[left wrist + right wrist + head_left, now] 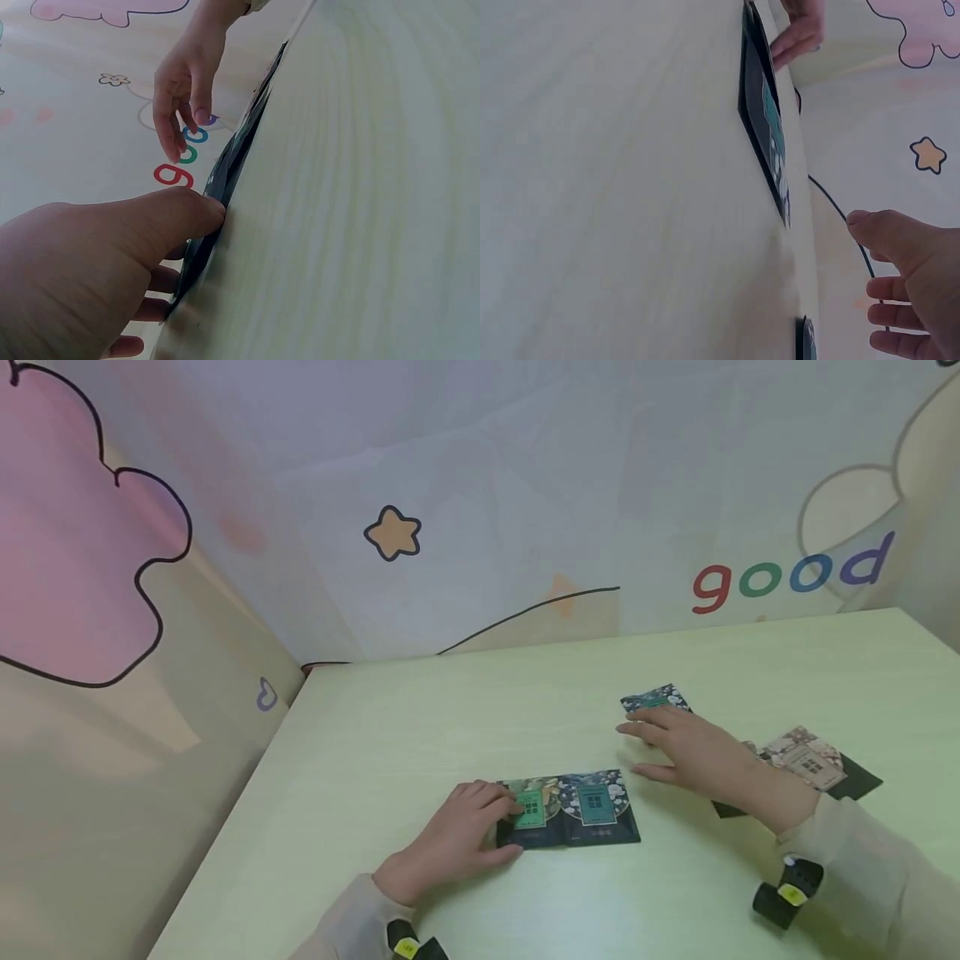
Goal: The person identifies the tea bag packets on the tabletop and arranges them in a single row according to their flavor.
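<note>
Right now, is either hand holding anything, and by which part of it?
Left hand holds the green packet by its left end, thumb at the near edge; right hand holds nothing.

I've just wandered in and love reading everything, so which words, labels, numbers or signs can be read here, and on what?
"good": coloured letters on the backdrop.
Green-labelled packet, blue-labelled packet, pink packet: print too small to read.
Far packet: partly covered, nothing readable.
Left wrist device, right wrist device: yellow stickers, marks too small.
</note>
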### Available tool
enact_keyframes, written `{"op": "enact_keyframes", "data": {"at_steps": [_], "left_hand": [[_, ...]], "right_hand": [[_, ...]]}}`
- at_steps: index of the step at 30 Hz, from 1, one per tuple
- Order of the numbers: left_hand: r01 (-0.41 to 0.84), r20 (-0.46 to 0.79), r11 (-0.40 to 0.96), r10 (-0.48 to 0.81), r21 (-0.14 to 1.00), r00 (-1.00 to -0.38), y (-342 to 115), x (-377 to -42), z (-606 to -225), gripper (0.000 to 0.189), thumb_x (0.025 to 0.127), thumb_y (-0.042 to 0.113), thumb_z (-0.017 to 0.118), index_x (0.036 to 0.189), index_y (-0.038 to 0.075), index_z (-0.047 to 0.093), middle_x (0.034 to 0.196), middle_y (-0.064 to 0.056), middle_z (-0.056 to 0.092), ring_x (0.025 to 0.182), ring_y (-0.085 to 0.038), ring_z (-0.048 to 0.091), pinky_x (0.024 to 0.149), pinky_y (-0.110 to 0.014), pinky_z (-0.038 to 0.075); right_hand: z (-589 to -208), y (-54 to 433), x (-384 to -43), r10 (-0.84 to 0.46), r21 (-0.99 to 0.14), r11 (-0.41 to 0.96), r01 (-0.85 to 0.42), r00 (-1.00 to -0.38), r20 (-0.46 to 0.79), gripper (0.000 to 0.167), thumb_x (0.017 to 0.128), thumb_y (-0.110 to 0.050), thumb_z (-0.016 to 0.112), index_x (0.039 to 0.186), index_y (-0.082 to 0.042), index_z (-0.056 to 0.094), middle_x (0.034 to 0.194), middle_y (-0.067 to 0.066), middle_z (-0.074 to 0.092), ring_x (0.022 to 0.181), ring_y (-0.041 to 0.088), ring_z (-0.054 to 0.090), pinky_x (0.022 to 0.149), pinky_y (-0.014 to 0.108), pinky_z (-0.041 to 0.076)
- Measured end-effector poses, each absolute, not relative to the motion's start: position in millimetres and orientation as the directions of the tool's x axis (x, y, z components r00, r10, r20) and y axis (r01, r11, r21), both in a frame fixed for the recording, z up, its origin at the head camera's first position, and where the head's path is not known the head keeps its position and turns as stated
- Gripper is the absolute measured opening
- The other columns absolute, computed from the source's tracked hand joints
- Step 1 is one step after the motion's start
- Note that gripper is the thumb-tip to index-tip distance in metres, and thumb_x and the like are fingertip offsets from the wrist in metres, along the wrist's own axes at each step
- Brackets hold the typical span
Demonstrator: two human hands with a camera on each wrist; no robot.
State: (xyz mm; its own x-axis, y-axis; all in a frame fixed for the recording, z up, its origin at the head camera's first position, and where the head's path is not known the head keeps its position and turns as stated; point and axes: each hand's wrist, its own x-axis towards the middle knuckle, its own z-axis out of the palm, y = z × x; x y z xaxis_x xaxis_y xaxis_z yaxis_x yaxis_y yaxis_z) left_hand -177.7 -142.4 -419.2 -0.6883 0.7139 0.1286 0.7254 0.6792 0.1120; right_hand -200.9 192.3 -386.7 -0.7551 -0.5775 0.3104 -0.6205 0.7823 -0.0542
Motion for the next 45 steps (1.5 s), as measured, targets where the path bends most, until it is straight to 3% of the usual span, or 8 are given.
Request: {"op": "enact_keyframes", "data": {"at_steps": [6, 11, 25, 45], "left_hand": [[0.705, 0.095, 0.699, 0.699, 0.122, -0.709, -140.4, -175.9, -419.8, 0.043, 0.087, 0.046, 0.065, 0.121, 0.020, 0.062, 0.125, 0.005, 0.061, 0.120, -0.014, 0.051, 0.107, -0.036, 0.039], [0.705, 0.101, 0.697, 0.698, 0.127, -0.709, -140.4, -175.3, -419.6, 0.041, 0.087, 0.045, 0.065, 0.119, 0.020, 0.063, 0.125, 0.004, 0.061, 0.119, -0.014, 0.051, 0.106, -0.036, 0.039], [0.720, 0.130, 0.685, 0.708, 0.112, -0.694, -141.8, -177.9, -420.0, 0.041, 0.086, 0.045, 0.066, 0.119, 0.020, 0.063, 0.123, 0.004, 0.061, 0.118, -0.014, 0.051, 0.105, -0.036, 0.040], [0.720, 0.123, 0.684, 0.709, 0.117, -0.694, -141.5, -177.5, -417.9, 0.042, 0.086, 0.045, 0.066, 0.120, 0.020, 0.062, 0.124, 0.004, 0.061, 0.119, -0.014, 0.051, 0.106, -0.036, 0.040]], "right_hand": [[-384.6, 211.5, -216.8, -0.474, -0.161, 0.847, -0.507, -0.857, 0.204, 0.052, 0.082, -0.026, 0.075, 0.126, -0.004, 0.060, 0.127, 0.020, 0.058, 0.118, 0.038, 0.054, 0.097, 0.051, 0.049], [-385.0, 220.8, -228.4, -0.433, -0.185, 0.871, -0.455, -0.889, 0.147, 0.052, 0.082, -0.026, 0.075, 0.127, -0.003, 0.060, 0.130, 0.023, 0.057, 0.120, 0.041, 0.053, 0.097, 0.053, 0.048], [-391.5, 228.5, -245.6, -0.404, -0.223, 0.891, -0.395, -0.915, 0.006, 0.058, 0.085, -0.032, 0.071, 0.132, -0.002, 0.056, 0.135, 0.027, 0.052, 0.125, 0.047, 0.047, 0.100, 0.060, 0.043], [-390.0, 220.2, -247.3, -0.440, -0.159, 0.884, -0.440, -0.897, 0.038, 0.049, 0.089, -0.034, 0.066, 0.124, 0.001, 0.061, 0.123, 0.025, 0.061, 0.116, 0.044, 0.056, 0.097, 0.056, 0.046]]}}
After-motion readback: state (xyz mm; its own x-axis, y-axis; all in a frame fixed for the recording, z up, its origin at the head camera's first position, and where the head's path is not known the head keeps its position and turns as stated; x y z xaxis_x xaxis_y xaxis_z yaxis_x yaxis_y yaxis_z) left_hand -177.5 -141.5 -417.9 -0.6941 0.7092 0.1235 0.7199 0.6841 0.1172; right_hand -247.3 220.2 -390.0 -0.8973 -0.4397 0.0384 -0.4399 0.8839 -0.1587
